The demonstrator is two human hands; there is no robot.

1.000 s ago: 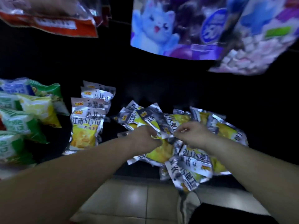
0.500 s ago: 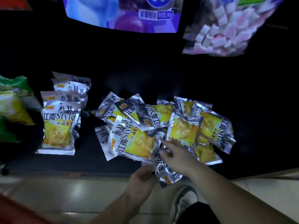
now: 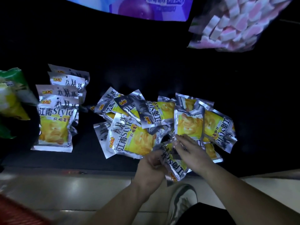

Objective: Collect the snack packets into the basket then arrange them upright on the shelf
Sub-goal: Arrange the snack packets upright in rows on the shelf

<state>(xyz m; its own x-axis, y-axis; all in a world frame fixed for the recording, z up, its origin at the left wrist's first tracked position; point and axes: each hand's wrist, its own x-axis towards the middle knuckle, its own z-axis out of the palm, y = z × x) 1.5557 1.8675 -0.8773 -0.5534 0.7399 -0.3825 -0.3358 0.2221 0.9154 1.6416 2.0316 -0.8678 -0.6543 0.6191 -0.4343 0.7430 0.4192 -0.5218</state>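
Note:
Several silver-and-yellow chip packets [image 3: 134,135] lie in a loose heap on the dark shelf [image 3: 146,65]. To the left, a neat row of the same packets [image 3: 54,125] stands upright. My left hand [image 3: 151,164] grips the edge of one packet [image 3: 176,166] at the heap's front edge. My right hand [image 3: 191,151] rests on top of that packet with fingers fairly straight, fingertips touching the packet behind it. No basket is clearly visible.
Green and yellow snack bags [image 3: 11,101] stand at the far left of the shelf. A purple bag [image 3: 146,7] and a marshmallow bag [image 3: 235,25] hang above. A tiled floor [image 3: 65,189], my shoe [image 3: 183,202] and something red [image 3: 14,213] at the bottom left lie below.
Both hands drew back from the middle of the heap to its front edge. My left hand, off the shelf edge half a second ago, now holds a packet. The view tilted down.

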